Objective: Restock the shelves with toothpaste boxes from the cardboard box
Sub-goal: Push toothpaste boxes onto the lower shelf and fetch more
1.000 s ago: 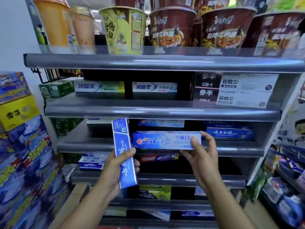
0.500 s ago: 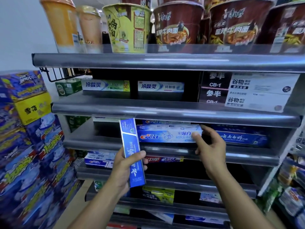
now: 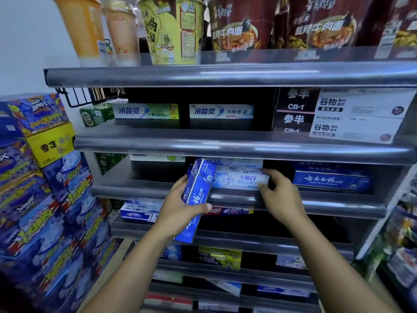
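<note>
My left hand (image 3: pixel 178 213) grips a dark blue toothpaste box (image 3: pixel 196 195), held nearly upright and tilted right, in front of the middle shelf (image 3: pixel 135 190). A pale blue Crest box (image 3: pixel 239 178) lies lengthwise on that shelf on top of another Crest box. My right hand (image 3: pixel 279 195) holds its right end, thumb on top and fingers curled at the front. The left part of the Crest box is hidden behind the box in my left hand. The cardboard box is out of view.
Dark blue toothpaste boxes (image 3: pixel 331 180) lie right of the Crest boxes. The shelf above (image 3: pixel 225 147) carries green-white toothpaste boxes (image 3: pixel 146 111) and black-and-white cartons (image 3: pixel 338 114). Noodle cups (image 3: pixel 171 30) stand on top. Stacked blue drink cartons (image 3: pixel 45 211) crowd the left.
The Crest box has gone from in front of the shelf onto it, deeper in. My left hand has raised its dark blue box up and right, now overlapping the Crest box.
</note>
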Tool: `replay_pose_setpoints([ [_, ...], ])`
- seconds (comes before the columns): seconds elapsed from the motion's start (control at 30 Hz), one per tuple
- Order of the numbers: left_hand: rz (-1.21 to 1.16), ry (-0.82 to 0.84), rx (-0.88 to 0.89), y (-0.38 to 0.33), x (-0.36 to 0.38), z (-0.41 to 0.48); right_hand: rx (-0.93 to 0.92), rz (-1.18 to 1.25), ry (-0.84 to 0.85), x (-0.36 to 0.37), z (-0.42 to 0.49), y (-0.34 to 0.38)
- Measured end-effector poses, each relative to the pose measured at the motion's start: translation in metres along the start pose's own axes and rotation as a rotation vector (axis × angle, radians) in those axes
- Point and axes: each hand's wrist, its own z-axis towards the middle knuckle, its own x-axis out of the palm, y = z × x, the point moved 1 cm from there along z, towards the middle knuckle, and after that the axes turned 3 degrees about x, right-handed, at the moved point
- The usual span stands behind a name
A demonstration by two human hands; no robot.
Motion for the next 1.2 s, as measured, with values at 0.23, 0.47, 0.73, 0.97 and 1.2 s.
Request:
replay_pose_setpoints([
  [0.23, 0.077, -0.064, 0.066, -0.012, -0.011, -0.019, -0.071, 0.175, -0.185, -0.009, -0.027, 0.004],
  [0.47, 0.195, 0.324, 0.075, -0.047, 0.01, -0.023, -0.095, 0.663, 0.233, -0.026, -0.053, 0.016],
  [0.73, 0.277, 0.586, 0.082, -0.056, 0.067, -0.006, -0.085, 0.886, 0.165, -0.069, -0.059, -0.023],
  [0.97, -0.049, 0.308, 0.0, -0.046, 0.108, 0.005, 0.077, 1.116, -0.134, -0.121, -0.057, -0.088],
  [1.2, -0.309, 0.046, -0.038, -0.058, 0.184, 0.019, 0.168, 1.137, -0.358, -0.146, -0.037, -0.112],
])
